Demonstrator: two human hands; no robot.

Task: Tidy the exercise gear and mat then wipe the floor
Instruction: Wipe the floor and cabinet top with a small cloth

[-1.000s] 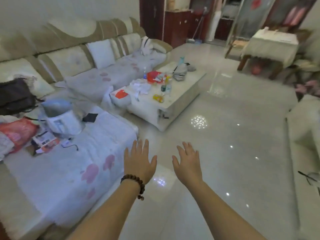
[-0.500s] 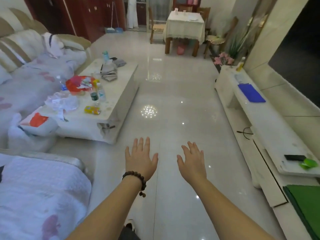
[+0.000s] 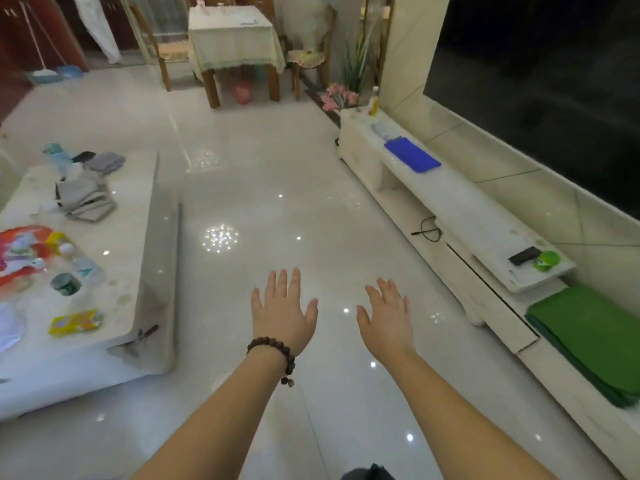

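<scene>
— Green mat (image 3: 588,344): where does it lie?
— Folded on the low shelf at your right, below the white surface (image 3: 460,209).
— And your hands?
— Left hand (image 3: 282,311) and right hand (image 3: 388,318) hover over the tiled floor (image 3: 277,188), fingers spread, holding nothing.

Two hands: left (image 3: 282,311), right (image 3: 388,318), both over the floor (image 3: 277,174). One bracelet (image 3: 273,355). One coffee table (image 3: 145,237), left of the hands. One TV bench (image 3: 450,209), right of the hands; on it one blue cloth (image 3: 412,155), one green mat (image 3: 592,337). Beyond the hands, one dining table (image 3: 235,39), two chairs.
</scene>
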